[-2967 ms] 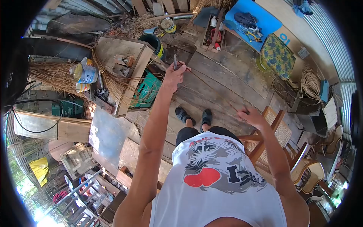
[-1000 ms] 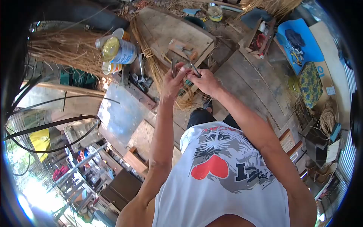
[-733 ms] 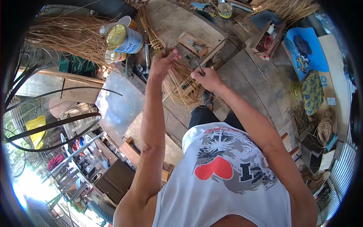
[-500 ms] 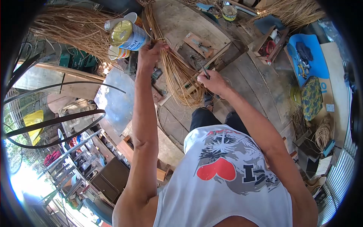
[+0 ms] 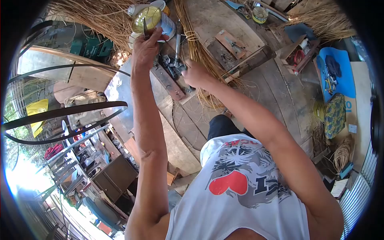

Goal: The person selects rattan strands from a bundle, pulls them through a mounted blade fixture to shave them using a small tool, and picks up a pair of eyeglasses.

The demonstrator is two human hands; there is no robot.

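My left hand (image 5: 145, 50) is closed around a dark, pointed tool that looks like a knife (image 5: 145, 27), its blade pointing up beside the yellow-lidded can (image 5: 149, 19). To its right, my right hand (image 5: 195, 74) is curled closed in front of the bundle of thin brown strips (image 5: 202, 50); what its fingers hold, if anything, is hidden. A tie wraps the bundle near its upper part, and its loose ends fan out behind my right forearm. Between my hands lie metal tools (image 5: 175, 60) at the bench edge.
A wooden block with a metal piece (image 5: 232, 43) rests on the bench. More strips (image 5: 92, 16) are heaped at upper left. A wooden toolbox (image 5: 298, 56) and a blue sheet (image 5: 340, 76) lie at right. Dark curved bands (image 5: 68, 114) jut in from the left.
My left hand has let go of the strip bundle and now grips the knife-like tool. My right hand has moved left; the tool it held no longer shows in it. The view has shifted slightly.
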